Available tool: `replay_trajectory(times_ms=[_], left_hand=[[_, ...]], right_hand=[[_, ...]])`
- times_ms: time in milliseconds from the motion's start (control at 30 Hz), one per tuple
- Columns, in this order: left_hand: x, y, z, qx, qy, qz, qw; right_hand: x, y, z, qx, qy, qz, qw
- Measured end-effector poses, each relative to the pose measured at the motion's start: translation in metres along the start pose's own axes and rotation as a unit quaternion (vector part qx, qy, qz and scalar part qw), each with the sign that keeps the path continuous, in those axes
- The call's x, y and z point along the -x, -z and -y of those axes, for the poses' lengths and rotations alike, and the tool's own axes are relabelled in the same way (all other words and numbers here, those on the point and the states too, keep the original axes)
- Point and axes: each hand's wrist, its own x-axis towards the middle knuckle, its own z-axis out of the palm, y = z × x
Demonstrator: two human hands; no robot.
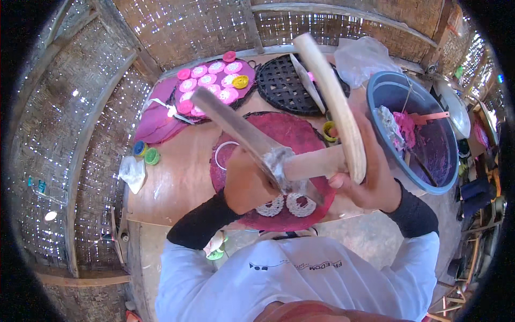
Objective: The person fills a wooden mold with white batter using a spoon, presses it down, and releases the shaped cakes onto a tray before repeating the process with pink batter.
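Both my hands hold a two-part wooden hand press above the table. My left hand (249, 180) is closed around its lower part, a dark wooden bar (230, 118) with a whitish, dough-smeared wrapping (279, 160) at the middle. A pale round plunger (316, 163) joins that part to a curved, light wooden handle (335, 102). My right hand (378, 169) wraps round this handle, its thumb near the plunger. Below lies a round dark-pink mat (257, 129) on a black rim. Two white lacy rings of strands (300, 205) rest on its near edge, partly hidden by the press.
At the back left, a pink round tray (244, 72) bears several lacy discs and small cups. A black woven tray (281, 80) stands beside it. The blue basin (381, 86) at right holds pink and white dough and a pink spatula (429, 116). Small green cup (152, 156) at left.
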Motion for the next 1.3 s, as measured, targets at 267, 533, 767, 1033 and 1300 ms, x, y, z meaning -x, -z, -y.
replay_trajectory(times_ms=[267, 533, 767, 1033, 1300], left_hand=[[0.07, -0.019, 0.032, 0.121, 0.106, 0.1, 0.982], [0.045, 0.003, 0.128, 0.259, 0.112, 0.121, 0.952], [-0.036, 0.072, 0.22, 0.826, 0.033, -0.082, 0.557], [-0.025, 0.045, 0.249, 0.944, -0.021, 0.009, 0.329], [-0.01, 0.03, 0.279, 0.895, -0.009, -0.001, 0.446]], right_hand=[[0.014, -0.089, -0.019, 0.018, -0.118, 0.049, 0.992], [-0.01, -0.075, -0.068, -0.364, -0.508, 0.162, 0.764], [-0.041, -0.071, -0.096, -0.315, -0.522, 0.175, 0.773], [-0.064, -0.096, -0.12, -0.283, -0.57, 0.182, 0.749], [-0.085, -0.125, -0.11, -0.23, -0.537, 0.208, 0.784]])
